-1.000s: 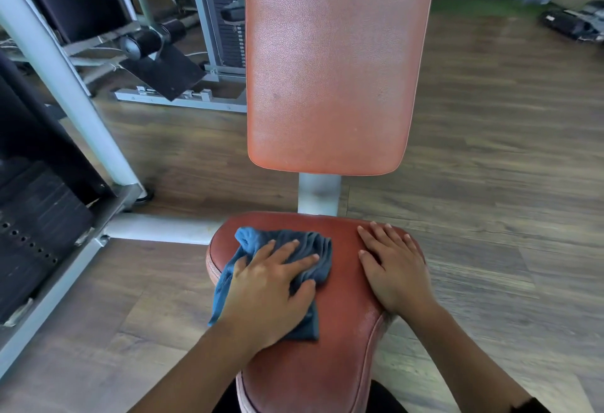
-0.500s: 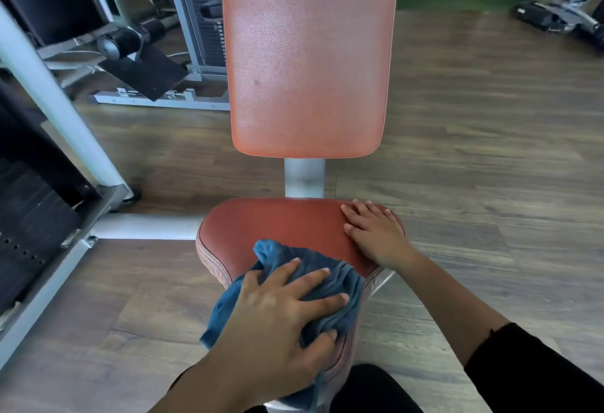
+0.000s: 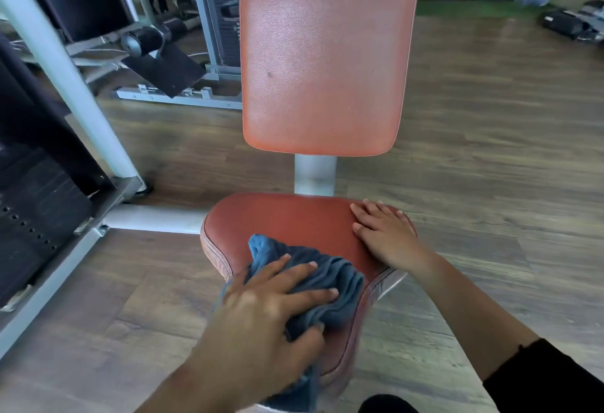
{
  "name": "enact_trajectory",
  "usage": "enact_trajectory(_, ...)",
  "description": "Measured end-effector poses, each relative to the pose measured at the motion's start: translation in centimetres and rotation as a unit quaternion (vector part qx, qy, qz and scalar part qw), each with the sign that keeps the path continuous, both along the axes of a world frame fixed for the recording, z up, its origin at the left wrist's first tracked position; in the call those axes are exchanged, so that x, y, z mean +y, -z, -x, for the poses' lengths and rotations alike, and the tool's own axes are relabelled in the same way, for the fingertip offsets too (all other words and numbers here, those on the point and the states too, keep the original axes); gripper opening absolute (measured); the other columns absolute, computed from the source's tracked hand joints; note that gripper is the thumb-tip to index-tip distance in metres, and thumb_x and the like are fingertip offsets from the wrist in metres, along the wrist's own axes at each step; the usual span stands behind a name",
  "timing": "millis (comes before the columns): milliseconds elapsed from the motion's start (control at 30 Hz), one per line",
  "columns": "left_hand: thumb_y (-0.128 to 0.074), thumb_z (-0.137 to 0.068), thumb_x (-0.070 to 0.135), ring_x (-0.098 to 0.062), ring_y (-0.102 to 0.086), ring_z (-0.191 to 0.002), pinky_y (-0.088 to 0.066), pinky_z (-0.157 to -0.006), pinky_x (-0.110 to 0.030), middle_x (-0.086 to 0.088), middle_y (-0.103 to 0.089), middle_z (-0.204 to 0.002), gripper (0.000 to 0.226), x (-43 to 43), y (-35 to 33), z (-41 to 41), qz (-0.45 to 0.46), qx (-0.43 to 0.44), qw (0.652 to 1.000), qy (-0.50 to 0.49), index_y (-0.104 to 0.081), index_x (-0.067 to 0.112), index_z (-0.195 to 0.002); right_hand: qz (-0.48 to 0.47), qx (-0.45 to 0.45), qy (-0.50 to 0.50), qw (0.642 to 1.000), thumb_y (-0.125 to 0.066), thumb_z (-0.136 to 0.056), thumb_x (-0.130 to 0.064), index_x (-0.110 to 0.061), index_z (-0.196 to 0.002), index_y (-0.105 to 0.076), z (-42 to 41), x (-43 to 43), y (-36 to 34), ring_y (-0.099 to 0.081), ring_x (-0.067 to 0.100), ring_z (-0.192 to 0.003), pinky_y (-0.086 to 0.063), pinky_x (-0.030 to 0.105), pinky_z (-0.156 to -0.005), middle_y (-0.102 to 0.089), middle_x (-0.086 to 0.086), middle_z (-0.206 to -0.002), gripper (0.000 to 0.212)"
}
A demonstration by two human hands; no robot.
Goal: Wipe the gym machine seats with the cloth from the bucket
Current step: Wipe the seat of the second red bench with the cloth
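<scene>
I see my left hand [image 3: 261, 311] spread over the bunched blue cloth [image 3: 322, 285], fingers curled down into its folds and gripping it against the near part of the red seat [image 3: 294, 219]. The cloth lies across the seat's near left edge, and part of it hangs over that edge below my wrist. My right hand [image 3: 385, 236] rests open and flat on the far right corner of the seat, fingers together, reaching almost to the rim there. Between my two hands the seat surface is bare, as is its far left part up to the stitched edge.

Beyond the seat a grey post [image 3: 315, 174] rises to the upright red backrest [image 3: 327, 52], whose lower edge stands clear above the seat. To the right the wooden floor [image 3: 490, 151] lies open far back. On the left a slanted grey frame [image 3: 65, 79] and a dark weight stack [image 3: 36, 210] stand near the seat, with a strip of floor between.
</scene>
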State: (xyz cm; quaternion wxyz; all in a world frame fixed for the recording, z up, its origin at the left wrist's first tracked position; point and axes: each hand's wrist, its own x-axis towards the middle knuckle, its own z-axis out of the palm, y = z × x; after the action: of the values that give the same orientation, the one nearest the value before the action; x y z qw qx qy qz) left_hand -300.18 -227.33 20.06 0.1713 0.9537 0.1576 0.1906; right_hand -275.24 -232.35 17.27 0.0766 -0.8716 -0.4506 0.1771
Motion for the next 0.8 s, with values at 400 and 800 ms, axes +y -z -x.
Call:
enact_trajectory(400, -0.035, -0.09, 0.061, -0.022, -0.027, -0.138, -0.024, -0.11, -0.052, 0.009, -0.034, -0.15, 0.046, 9.8, 1.6, -10.6, -0.003, 0.219, 0.96, -0.175, -0.044, 0.048, -0.133, 0.007, -0.009, -0.004, 1.0, -0.022, -0.103, -0.036, -0.03, -0.151, -0.011, 0.1, 0.2, 0.0, 0.004, 0.016, -0.146, 0.006, 0.041, -0.116, -0.001, -0.003, -0.16, 0.05)
enact_trajectory(800, -0.032, -0.091, 0.063, -0.016, -0.014, -0.144, -0.013, -0.111, -0.059, 0.014, -0.024, -0.154, 0.045, 11.0, 1.9, -8.9, 0.01, 0.219, 0.955, -0.198, -0.037, 0.054, -0.134, -0.072, -0.072, 0.031, 0.994, -0.023, -0.1, -0.044, -0.033, -0.15, -0.021, 1.1, -0.2, 1.4, -0.003, 0.013, -0.146, 0.004, 0.038, -0.117, -0.013, -0.006, -0.159, 0.051)
